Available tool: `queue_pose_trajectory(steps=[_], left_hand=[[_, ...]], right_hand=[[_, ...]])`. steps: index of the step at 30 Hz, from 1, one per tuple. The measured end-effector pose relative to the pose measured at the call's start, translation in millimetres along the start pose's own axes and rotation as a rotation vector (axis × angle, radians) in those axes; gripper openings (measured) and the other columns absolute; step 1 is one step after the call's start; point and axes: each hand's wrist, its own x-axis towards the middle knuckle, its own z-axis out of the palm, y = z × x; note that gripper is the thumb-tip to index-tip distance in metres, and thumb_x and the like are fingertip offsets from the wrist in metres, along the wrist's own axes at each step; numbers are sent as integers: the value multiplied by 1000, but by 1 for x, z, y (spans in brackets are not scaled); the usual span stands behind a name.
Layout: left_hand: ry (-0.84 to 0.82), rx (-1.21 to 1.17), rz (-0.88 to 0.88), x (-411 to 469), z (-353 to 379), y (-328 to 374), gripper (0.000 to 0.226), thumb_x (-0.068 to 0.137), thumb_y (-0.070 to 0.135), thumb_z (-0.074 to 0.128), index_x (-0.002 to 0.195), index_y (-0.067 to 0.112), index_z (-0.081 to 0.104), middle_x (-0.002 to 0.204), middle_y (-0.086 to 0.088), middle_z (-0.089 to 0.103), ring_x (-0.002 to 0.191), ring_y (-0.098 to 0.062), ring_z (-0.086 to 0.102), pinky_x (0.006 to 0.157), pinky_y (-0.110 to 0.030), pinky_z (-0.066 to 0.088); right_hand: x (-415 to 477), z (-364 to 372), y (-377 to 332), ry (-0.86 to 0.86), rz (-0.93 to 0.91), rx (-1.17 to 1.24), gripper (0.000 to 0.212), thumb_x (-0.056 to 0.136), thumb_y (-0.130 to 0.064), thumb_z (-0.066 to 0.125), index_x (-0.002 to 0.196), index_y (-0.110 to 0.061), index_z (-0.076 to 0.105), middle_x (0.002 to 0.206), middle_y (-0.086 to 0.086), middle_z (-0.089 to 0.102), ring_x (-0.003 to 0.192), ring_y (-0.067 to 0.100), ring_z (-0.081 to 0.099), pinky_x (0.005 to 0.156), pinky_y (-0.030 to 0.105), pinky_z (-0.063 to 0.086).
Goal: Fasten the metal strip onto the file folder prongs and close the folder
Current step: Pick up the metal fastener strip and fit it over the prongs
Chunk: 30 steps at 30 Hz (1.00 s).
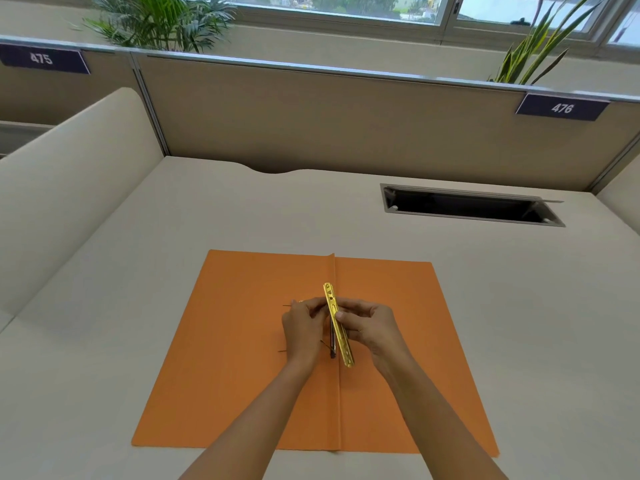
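An orange file folder [225,358] lies open and flat on the desk, its spine crease running away from me down the middle. Over the crease I hold a gold metal strip [341,337], tilted on edge and lifted slightly off the folder. My right hand [370,327] pinches the strip's upper part from the right. My left hand [304,327] grips it from the left, fingers closed against it. A thin dark prong [332,348] shows just below the strip beside my left hand; the folder's other prong is hidden by my hands.
The pale desk [138,271] has a dark rectangular cable slot [467,206] at the back right. Beige partition walls enclose the back and left, with number plates 475 [41,58] and 476 [562,107]. Plants stand behind the partition.
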Motion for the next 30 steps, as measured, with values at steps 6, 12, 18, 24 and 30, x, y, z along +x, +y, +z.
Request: queue_pose_trajectory(steps=[6,12,18,24,30], left_hand=[[5,9,-11,-1,-1,1,20,87,8,60,87,17,78,75,6,75,68,7,64,117,-38,22],[16,9,-52,0,-2,3,16,87,8,63,94,12,76,83,4,74,68,9,61,116,-42,27],[3,-18,-81,-2,-5,3,17,85,5,64,99,11,73,83,13,68,80,0,66,105,-39,44],[23,81,-27,-10,-16,-3,20,84,6,67,102,14,70,101,2,71,85,-4,67,71,-5,46],[48,48,-83,-37,-38,-1,27,82,-2,66,91,23,72,92,14,71,78,1,67,68,-20,53]], right_hand=[[3,3,0,37,26,-26,23,81,6,66,102,-1,72,105,30,68,83,36,70,63,36,59],[5,5,0,86,22,-78,21,81,5,67,101,0,72,100,27,71,91,40,69,78,43,60],[9,7,4,168,27,-191,20,80,0,71,98,-5,73,92,19,74,87,32,72,79,46,59],[11,6,5,213,55,-232,19,75,-7,77,93,-9,73,87,13,75,78,24,72,69,34,57],[13,-2,8,198,151,-197,20,75,-11,77,92,-1,71,96,24,72,79,35,66,82,46,55]])
